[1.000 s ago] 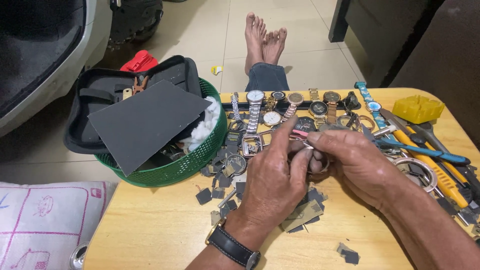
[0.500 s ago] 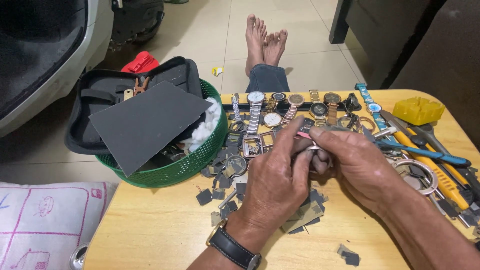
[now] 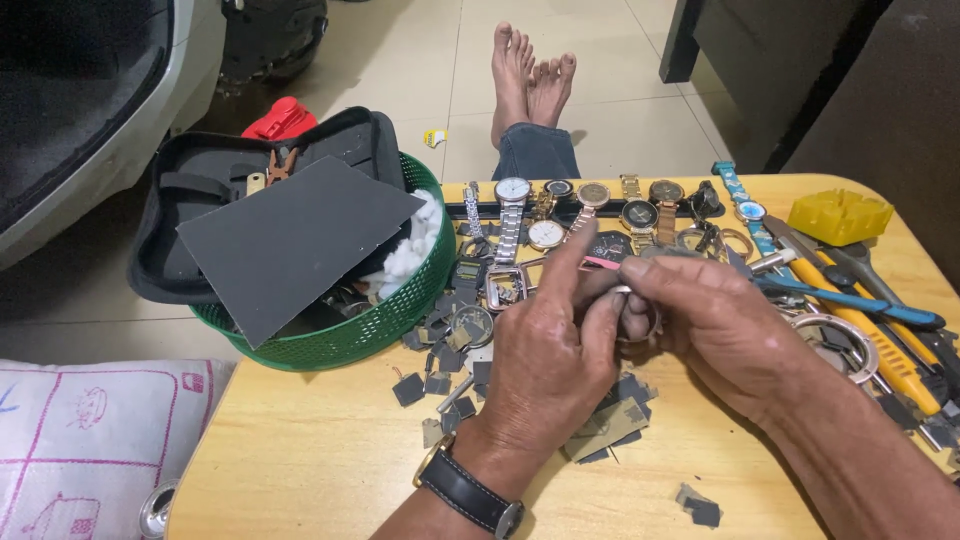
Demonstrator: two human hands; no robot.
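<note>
My left hand (image 3: 550, 360), with a dark wristwatch (image 3: 468, 490) on its wrist, is closed around a small round metal watch case (image 3: 640, 325) above the wooden table (image 3: 320, 460). My right hand (image 3: 715, 325) meets it from the right and pinches a thin pink-tipped tool (image 3: 600, 263) against the case. Most of the case is hidden by my fingers. Small grey sandpaper scraps (image 3: 440, 380) lie under and left of my hands.
A row of wristwatches (image 3: 590, 205) lies along the far table edge. A green basket (image 3: 370, 320) holds a black case, a grey sheet and cotton. Pliers, screwdrivers (image 3: 880, 335) and a yellow block (image 3: 840, 215) sit at right. Bare feet (image 3: 530, 75) rest beyond the table.
Both hands stay together on the watch case; my left index finger has lifted and straightened a little. The view has shifted slightly.
</note>
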